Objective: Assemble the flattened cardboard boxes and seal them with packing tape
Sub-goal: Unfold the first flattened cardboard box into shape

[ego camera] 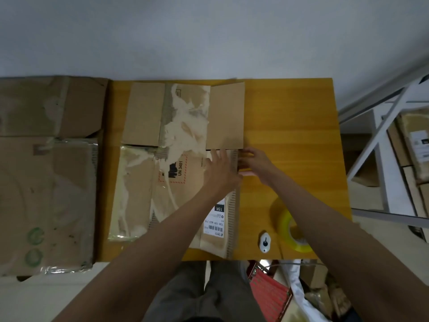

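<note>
A flattened cardboard box (176, 159) with torn tape, a "UN 3481" mark and a white shipping label lies on the yellow table (290, 126). My left hand (220, 169) lies flat on the box near its right edge, fingers straight. My right hand (254, 162) is at that same right edge, fingers curled around the corrugated edge of the box. A roll of clear yellowish packing tape (293, 231) stands at the table's front right, partly hidden by my right forearm.
A small white cutter (264, 242) lies beside the tape roll. More flattened cardboard (46, 177) is stacked on the left beside the table. A white metal shelf (380, 140) with boxes stands at right. Boxes and a red item clutter the floor at bottom right.
</note>
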The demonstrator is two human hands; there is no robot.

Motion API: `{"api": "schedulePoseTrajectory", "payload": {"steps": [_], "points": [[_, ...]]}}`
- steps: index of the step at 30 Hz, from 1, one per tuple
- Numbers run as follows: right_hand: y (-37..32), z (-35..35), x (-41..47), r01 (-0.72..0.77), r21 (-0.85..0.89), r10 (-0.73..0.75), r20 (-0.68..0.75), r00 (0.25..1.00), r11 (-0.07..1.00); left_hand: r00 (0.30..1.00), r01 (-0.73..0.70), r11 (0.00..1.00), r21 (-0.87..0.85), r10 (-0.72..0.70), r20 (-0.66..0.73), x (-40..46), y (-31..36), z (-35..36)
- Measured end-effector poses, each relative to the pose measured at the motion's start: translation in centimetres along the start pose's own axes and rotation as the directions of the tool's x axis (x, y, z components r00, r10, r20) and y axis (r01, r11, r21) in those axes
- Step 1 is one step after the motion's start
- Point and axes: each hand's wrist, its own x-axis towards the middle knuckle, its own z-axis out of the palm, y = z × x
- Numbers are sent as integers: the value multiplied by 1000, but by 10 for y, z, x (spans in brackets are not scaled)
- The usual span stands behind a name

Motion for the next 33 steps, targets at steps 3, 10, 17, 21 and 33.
{"api": "schedulePoseTrajectory", "payload": {"steps": [3, 10, 17, 21, 33], "points": [[-6, 8, 1, 35, -88, -37, -19, 999, 995, 999, 30, 995, -90, -31, -11, -7, 2, -5], [-21, 33, 0, 210, -452, -234, 3, 972, 867, 996, 66, 996, 61, -62, -61, -21, 3, -12], [-57, 36, -34, 228, -422, -264, -26, 964, 877, 993, 58, 998, 28, -55, -107, -47, 3, -79], [-96, 31, -59, 275, -425, -338, -79, 938, 862, 981, 16, 992, -129, -40, -187, -78, -8, -160], [-196, 32, -193, 417, -633, -607, -107, 788, 653, 901, -43, 991, -128, -17, -434, -125, -85, -378]]}}
